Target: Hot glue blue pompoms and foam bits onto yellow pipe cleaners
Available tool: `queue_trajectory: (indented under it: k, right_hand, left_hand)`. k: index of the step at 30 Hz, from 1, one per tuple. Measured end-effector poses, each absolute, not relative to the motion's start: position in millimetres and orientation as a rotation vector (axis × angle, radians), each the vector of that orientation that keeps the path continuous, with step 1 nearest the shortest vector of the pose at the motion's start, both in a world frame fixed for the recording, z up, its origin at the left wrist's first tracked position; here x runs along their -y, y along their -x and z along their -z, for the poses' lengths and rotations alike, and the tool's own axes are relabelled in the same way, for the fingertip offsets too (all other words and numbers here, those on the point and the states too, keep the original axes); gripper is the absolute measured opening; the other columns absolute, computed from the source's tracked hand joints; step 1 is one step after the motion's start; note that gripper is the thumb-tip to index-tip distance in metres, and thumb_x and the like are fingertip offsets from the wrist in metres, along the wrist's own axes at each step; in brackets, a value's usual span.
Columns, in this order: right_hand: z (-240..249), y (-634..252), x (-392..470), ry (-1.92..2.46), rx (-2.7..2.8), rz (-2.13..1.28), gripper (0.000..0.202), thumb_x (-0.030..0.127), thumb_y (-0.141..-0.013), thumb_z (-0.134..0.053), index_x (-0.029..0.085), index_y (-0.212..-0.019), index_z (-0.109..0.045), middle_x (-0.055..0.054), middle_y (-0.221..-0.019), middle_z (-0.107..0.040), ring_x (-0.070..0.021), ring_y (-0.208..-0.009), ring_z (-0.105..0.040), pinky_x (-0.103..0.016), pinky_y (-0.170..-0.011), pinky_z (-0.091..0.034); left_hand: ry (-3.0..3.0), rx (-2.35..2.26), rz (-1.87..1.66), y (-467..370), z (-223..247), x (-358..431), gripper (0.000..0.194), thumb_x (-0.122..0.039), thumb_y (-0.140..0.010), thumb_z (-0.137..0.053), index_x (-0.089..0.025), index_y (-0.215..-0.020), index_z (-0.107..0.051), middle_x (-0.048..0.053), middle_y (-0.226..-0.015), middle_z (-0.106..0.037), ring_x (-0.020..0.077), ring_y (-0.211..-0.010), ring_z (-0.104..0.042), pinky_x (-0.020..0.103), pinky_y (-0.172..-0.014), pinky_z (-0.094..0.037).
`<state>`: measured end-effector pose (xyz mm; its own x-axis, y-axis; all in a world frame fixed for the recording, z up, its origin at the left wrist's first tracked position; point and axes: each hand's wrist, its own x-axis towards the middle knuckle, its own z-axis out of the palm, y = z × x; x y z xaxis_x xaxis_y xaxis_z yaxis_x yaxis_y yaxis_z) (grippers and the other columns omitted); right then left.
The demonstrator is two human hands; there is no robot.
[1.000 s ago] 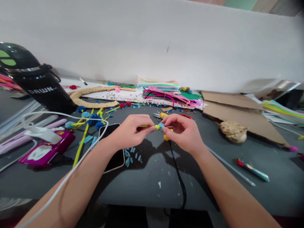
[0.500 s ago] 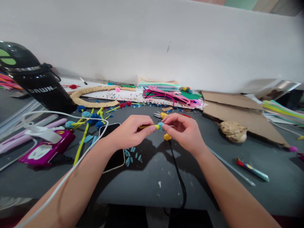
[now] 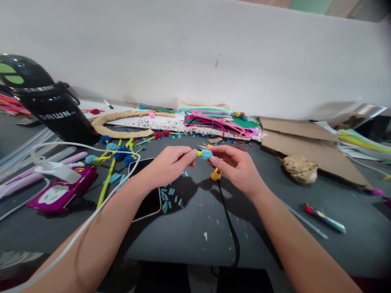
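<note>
A small pipe-cleaner flower point(image 3: 205, 154) with light blue fuzzy petals and a yellow-green stem lies sideways between my hands, raised over the dark tabletop. My left hand point(image 3: 177, 160) pinches its stem between thumb and forefinger. At the blue end, my right hand point(image 3: 233, 165) is curled, with thumb and forefinger against the petals. Just behind and below the hands are scissors point(image 3: 201, 147), partly hidden, and a yellow-handled tool point(image 3: 216, 174) with a black cord. Light blue clippings point(image 3: 165, 201) are scattered beside a phone point(image 3: 149, 205) that my left forearm partly covers.
On the left are a black bottle point(image 3: 58, 110), a purple power adapter point(image 3: 62, 193) with a white cable, and finished-looking blue flowers point(image 3: 122, 152). A wrapped ring point(image 3: 100, 124) and pipe-cleaner bundles point(image 3: 214, 122) lie along the back. Cardboard point(image 3: 308, 148) and a pen-like cutter point(image 3: 325, 219) are at right.
My right fingers have slid back toward the tip, so more of the blue petals shows. My left hand has shifted slightly left and up along the stem.
</note>
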<state>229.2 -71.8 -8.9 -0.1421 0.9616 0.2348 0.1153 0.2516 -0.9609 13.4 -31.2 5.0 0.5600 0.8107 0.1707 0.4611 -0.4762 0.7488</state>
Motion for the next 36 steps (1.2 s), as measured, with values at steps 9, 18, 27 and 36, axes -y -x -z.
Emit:
queue_trajectory:
  k: [9, 18, 27, 36]
  right_hand:
    - [11.4, -226.7, 70.4, 1.048, 1.528, -1.021, 0.042, 0.031, -0.08, -0.074, 0.023, -0.119, -0.064, -0.007, -0.11, -0.07, -0.0205, -0.101, -0.067, -0.035, -0.085, -0.058]
    - [7.9, -218.6, 75.1, 1.029, 1.399, -1.114, 0.03, 0.036, -0.081, -0.072, 0.019, -0.106, -0.069, -0.006, -0.097, -0.072, -0.0191, -0.086, -0.069, -0.034, -0.079, -0.059]
    - [11.0, -211.2, 74.1, 1.04, 1.311, -1.152, 0.02, 0.032, -0.077, -0.075, 0.018, -0.09, -0.069, -0.003, -0.083, -0.069, -0.0144, -0.072, -0.066, -0.029, -0.068, -0.06]
    - [11.4, -212.8, 73.2, 1.043, 1.355, -1.142, 0.022, 0.031, -0.075, -0.077, 0.017, -0.088, -0.067, -0.002, -0.081, -0.068, -0.0138, -0.073, -0.064, -0.029, -0.07, -0.058]
  left_hand:
    - [-2.089, -1.048, -0.736, -16.2, -7.6, 33.7, 0.051, -0.05, -0.097, -0.039, -0.016, -0.063, -0.057, -0.002, -0.053, -0.051, 0.0085, -0.047, -0.043, 0.021, -0.046, -0.032]
    - [-2.212, -1.08, -0.718, -17.7, -7.1, 37.0, 0.048, -0.046, -0.096, -0.042, -0.015, -0.064, -0.059, -0.004, -0.052, -0.047, 0.0075, -0.049, -0.039, 0.022, -0.049, -0.028]
    - [-2.277, -1.051, -0.744, -21.2, -4.6, 39.3, 0.045, -0.041, -0.095, -0.046, -0.014, -0.061, -0.059, -0.004, -0.053, -0.044, 0.0068, -0.052, -0.037, 0.024, -0.051, -0.025]
    - [-2.33, -0.98, -0.764, -20.7, -5.5, 40.7, 0.043, -0.037, -0.095, -0.046, -0.013, -0.062, -0.06, -0.004, -0.053, -0.044, 0.0065, -0.052, -0.036, 0.025, -0.051, -0.024]
